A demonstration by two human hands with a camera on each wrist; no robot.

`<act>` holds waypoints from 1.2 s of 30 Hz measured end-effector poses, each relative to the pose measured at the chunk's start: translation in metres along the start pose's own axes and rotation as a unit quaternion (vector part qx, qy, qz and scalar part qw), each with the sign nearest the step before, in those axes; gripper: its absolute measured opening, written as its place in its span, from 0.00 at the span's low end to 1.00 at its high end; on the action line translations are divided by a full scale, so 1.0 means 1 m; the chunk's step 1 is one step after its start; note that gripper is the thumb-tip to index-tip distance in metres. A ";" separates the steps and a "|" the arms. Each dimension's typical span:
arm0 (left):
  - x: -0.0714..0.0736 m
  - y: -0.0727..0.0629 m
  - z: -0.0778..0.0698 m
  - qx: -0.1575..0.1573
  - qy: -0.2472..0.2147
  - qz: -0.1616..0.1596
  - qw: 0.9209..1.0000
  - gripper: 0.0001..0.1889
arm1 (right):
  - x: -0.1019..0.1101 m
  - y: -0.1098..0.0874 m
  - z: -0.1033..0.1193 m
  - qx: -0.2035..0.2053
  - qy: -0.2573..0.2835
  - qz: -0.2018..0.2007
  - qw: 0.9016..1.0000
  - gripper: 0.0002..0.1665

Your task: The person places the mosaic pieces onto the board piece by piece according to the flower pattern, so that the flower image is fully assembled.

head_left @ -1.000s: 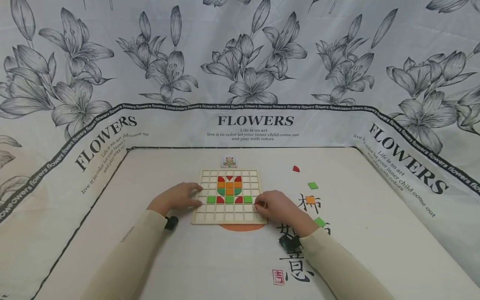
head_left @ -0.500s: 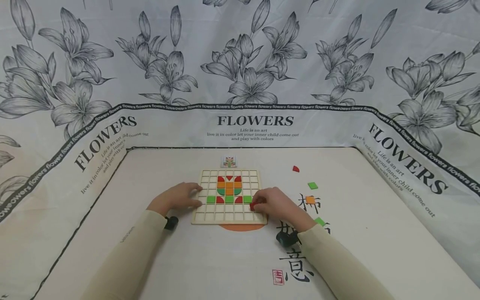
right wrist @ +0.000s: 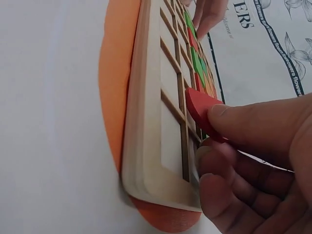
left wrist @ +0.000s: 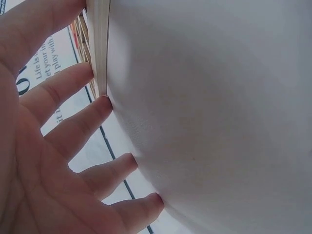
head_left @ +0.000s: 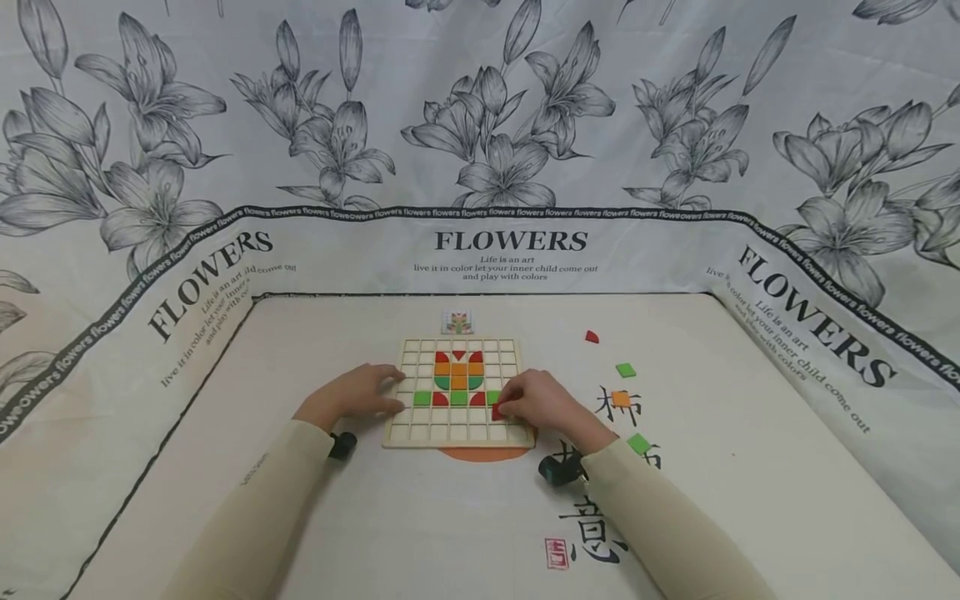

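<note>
A wooden grid board [head_left: 408,436] lies on the table, with red, orange and green tiles set in its cells in a tulip shape. My left hand [head_left: 356,392] rests at the board's left edge, fingers spread; in the left wrist view the thumb and fingertips touch the board's side [left wrist: 101,46]. My right hand [head_left: 543,402] pinches a red quarter-circle tile [right wrist: 201,109] between thumb and fingers. That tile is close over the cells just below the right green tile [head_left: 492,397], which the fingers partly cover.
Right of the board lie a red quarter-circle tile [head_left: 592,337], a green tile [head_left: 626,370], an orange tile [head_left: 621,400] and another green tile [head_left: 638,443]. A small pattern card [head_left: 457,322] lies behind the board. The cloth bears printed black characters [head_left: 596,533].
My right hand has moved left over the board with the red tile, from its right edge to beneath the right green tile. The left hand stays in place.
</note>
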State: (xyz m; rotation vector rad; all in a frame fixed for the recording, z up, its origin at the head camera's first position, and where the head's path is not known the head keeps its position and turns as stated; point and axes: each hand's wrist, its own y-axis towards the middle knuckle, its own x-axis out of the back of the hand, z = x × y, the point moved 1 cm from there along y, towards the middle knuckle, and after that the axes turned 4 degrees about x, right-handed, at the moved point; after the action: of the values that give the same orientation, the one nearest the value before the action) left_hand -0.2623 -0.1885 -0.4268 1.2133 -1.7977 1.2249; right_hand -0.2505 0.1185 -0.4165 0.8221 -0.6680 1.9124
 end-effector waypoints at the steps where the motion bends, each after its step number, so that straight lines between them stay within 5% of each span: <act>1: 0.000 0.000 0.000 0.001 0.000 0.001 1.000 0.32 | -0.001 0.000 0.000 -0.001 -0.008 0.001 1.000 0.03; 17: 0.000 -0.004 0.000 -0.002 -0.009 -0.004 1.000 0.31 | -0.004 0.007 0.011 0.034 -0.085 0.014 0.996 0.06; 26: -0.001 -0.004 0.000 -0.005 -0.007 -0.004 1.000 0.31 | 0.000 0.006 0.007 0.048 -0.091 0.057 0.993 0.05; 36: 0.000 -0.005 -0.002 -0.004 -0.007 -0.003 1.000 0.31 | 0.001 0.008 0.005 0.069 -0.103 0.059 0.990 0.05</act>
State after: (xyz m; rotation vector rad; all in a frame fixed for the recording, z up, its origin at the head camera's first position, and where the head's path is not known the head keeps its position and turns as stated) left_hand -0.2581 -0.1873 -0.4244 1.2234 -1.8065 1.2071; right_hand -0.2563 0.1121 -0.4131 1.1011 -0.7279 2.0147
